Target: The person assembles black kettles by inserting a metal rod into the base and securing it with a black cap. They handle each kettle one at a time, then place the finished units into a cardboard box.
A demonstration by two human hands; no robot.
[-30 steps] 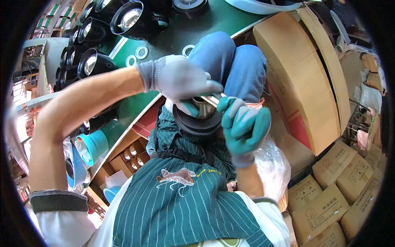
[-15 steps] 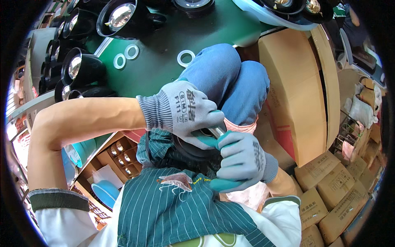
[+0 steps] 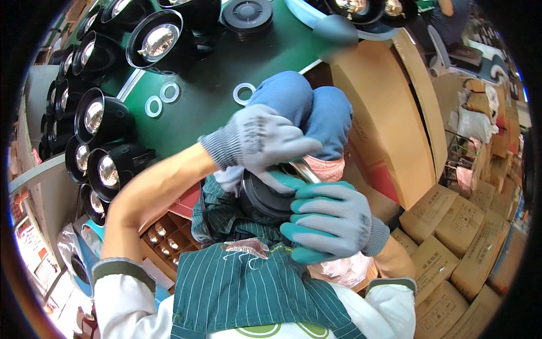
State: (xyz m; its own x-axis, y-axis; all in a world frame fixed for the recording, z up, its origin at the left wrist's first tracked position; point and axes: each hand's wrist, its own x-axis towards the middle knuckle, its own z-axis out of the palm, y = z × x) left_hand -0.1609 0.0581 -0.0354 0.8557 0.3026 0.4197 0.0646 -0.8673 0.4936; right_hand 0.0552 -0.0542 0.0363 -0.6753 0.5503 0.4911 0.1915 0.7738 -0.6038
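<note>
A black round housing rests on my lap, partly covered by both gloved hands. A shiny metal bar slants between them; whether it joins the housing cannot be seen. My left hand, in a grey glove with green fingertips, reaches over the bar, its thumb beneath and its fingers bent above. My right hand, gloved alike, is closed around the housing's right side, its index finger by the bar's lower end. The hands hide most of the housing's right side.
Several black vessels with mirror-like insides crowd the green table's left side. White rings and stacked black discs lie there too. A large open carton stands right of my knees; sealed cartons are stacked beyond.
My view has shifted, showing more vessels at left. My left hand has lifted and loosened slightly over the bar, uncovering more of the black housing. My right hand stays beside it.
</note>
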